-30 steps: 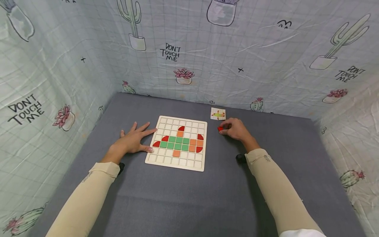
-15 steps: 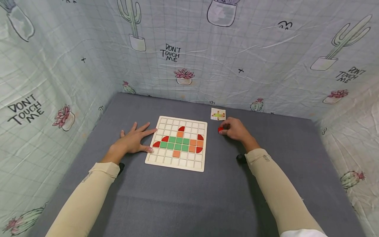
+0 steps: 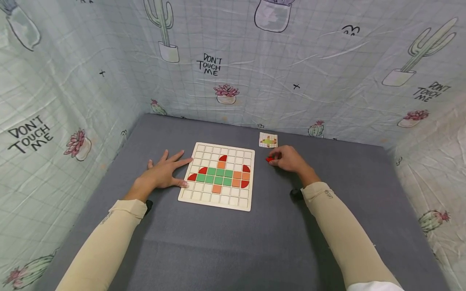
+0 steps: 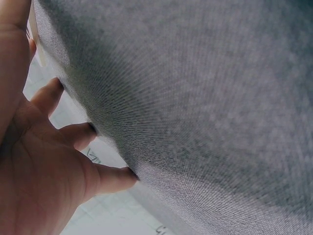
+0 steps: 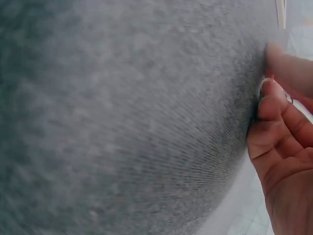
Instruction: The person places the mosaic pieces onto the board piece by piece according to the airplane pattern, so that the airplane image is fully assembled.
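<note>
A square wooden grid board (image 3: 233, 201) lies flat on the grey cloth. Green squares (image 3: 215, 175), orange squares (image 3: 217, 188) and red quarter-round pieces (image 3: 223, 158) sit in its cells. My left hand (image 3: 160, 173) is spread at the board's left side, thumb and index fingertip touching that edge; in the left wrist view its other fingertips (image 4: 128, 175) rest on the cloth. To the right of the board, my right hand (image 3: 289, 159) pinches a small red piece (image 3: 269, 159) between thumb and fingers, close to the cloth. Fingers hide part of that piece, so its full shape cannot be seen.
A small pattern card (image 3: 268, 140) lies behind the right hand, showing a similar coloured figure on a grid. Grey cloth (image 3: 218, 250) covers the table. A printed fabric curtain (image 3: 233, 60) stands along the back and both sides.
The red piece has turned a little in my right fingers and now sticks out further to the left. My left hand and the board have stayed in place.
</note>
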Action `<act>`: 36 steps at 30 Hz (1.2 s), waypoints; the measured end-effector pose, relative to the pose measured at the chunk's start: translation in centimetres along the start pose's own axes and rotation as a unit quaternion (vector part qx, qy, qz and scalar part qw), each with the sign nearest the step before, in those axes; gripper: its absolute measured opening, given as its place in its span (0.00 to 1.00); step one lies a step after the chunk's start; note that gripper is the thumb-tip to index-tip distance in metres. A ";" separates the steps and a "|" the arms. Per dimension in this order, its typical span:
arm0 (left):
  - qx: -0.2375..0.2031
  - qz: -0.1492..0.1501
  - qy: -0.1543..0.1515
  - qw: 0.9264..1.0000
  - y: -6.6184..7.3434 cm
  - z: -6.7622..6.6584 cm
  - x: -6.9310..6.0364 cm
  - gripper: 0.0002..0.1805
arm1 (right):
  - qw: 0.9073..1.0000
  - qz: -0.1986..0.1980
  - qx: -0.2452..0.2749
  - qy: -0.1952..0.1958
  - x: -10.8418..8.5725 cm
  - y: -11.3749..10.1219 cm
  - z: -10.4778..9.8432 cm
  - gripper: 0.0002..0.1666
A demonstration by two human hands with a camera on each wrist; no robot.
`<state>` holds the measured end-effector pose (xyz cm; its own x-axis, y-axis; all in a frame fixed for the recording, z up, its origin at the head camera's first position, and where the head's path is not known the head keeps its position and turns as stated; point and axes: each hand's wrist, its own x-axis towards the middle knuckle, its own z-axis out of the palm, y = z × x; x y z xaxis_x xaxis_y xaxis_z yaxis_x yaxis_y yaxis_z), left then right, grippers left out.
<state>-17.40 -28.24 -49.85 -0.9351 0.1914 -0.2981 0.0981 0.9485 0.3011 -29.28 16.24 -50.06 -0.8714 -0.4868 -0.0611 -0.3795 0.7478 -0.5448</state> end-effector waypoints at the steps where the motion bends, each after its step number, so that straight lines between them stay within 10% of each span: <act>1: 0.000 0.000 0.000 1.000 0.0 0.0 0.0 0.58 | 1.000 0.005 0.002 0.003 0.0 0.0 0.0 0.14; 17: -0.002 0.004 0.005 1.000 0.1 0.0 -0.1 0.57 | 1.000 0.016 0.010 0.024 -0.8 -0.3 0.3 0.12; 36: 0.001 -0.001 -0.002 1.000 0.3 -0.1 -0.2 0.57 | 0.998 0.004 0.053 0.020 -3.2 -5.6 2.7 0.12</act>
<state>-17.24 -28.03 -49.67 -0.9339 0.1913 -0.3020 0.0977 0.9492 0.2992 -23.55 12.36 -49.02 -0.8867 -0.4610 -0.0343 -0.3389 0.6987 -0.6300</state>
